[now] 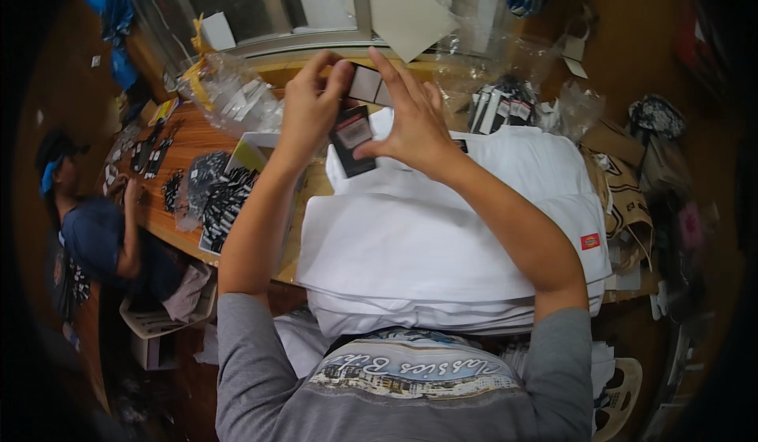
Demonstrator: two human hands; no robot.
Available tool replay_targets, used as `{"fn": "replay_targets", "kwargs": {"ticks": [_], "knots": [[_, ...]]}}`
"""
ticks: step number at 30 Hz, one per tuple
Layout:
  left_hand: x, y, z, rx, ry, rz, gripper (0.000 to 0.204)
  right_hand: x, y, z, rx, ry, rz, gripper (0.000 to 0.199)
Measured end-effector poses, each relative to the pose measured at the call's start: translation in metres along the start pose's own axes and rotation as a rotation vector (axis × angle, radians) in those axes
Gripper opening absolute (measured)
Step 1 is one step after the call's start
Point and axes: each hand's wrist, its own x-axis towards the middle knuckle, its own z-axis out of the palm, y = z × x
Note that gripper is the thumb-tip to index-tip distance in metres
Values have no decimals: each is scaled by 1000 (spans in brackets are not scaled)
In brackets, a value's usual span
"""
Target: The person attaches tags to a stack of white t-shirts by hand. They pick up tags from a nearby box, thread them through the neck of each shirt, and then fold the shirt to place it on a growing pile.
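Over the stack of folded white garments (410,244), both of my hands are raised around black hang tags. My left hand (309,102) is closed, its bent fingertips on the left edge of the upper hang tag (365,84), which has pale panels. With its thumb, my right hand (418,126) presses on the lower hang tag (353,132), black with a pale label. Its index finger stretches up along the right end of the upper tag. My fingers partly hide whether the two tags are joined.
A white box (229,205) of small black-and-white tags stands left of the garments. Clear plastic bags (237,98) and another bunch of tags (505,106) lie farther back. At the left a co-worker (103,229) sits at the wooden table (178,229). Brown packaging (620,197) lies right.
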Motion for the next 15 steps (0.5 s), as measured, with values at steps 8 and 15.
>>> {"fn": "replay_targets", "kwargs": {"ticks": [8, 15], "knots": [[-4, -11, 85, -737, -561, -528, 28, 5, 83, -80, 697, -301, 461, 42], [5, -50, 105, -480, -1066, -548, 24, -23, 143, -174, 494, -455, 626, 44]]}}
